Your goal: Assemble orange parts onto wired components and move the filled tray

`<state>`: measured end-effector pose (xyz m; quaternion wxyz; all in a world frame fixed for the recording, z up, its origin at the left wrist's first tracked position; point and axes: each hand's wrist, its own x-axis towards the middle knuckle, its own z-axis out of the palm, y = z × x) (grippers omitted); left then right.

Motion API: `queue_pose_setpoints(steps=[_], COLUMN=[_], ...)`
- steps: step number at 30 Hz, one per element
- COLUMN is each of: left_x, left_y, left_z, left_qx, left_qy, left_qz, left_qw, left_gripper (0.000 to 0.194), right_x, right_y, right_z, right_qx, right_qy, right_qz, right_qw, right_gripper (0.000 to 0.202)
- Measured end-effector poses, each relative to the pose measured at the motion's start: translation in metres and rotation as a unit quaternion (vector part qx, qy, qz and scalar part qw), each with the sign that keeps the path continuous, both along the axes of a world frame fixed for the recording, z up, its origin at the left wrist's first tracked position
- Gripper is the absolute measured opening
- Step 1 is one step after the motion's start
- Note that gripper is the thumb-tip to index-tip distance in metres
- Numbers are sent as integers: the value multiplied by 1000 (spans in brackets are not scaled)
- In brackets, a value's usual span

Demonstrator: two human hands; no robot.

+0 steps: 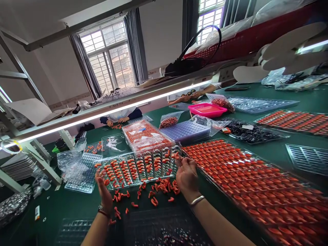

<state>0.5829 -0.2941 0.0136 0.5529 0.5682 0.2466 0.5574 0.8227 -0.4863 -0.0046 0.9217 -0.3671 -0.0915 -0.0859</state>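
Your left hand (pixel 104 189) and right hand (pixel 186 177) grip a clear tray (pixel 138 169) of orange pieces by its ends. Fingers curl closed on its edges above loose pieces (pixel 153 191) on the green desk (pixel 64 205).

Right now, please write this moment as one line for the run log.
left hand: holds left end of clear tray | right hand: holds right end | tray: partly filled with orange parts | loose orange parts: on green table
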Motion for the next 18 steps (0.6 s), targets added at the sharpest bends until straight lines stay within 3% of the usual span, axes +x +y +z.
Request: queue_pose_setpoints(steps=[12, 18], left_x=[1, -2], left_y=[6, 9], left_z=[-11, -24], left_qx=[26, -1], left_qy=[1, -5], left_qz=[13, 41], left_qw=[1000, 999], left_gripper=[67, 73], right_x=[7, 11], right_y=[-5, -10], right_z=[-11, -20], right_qx=[-7, -13], right_qy=[-4, 4], right_qz=[-22, -40], right_qw=[1000, 999], right_gripper=[19, 18])
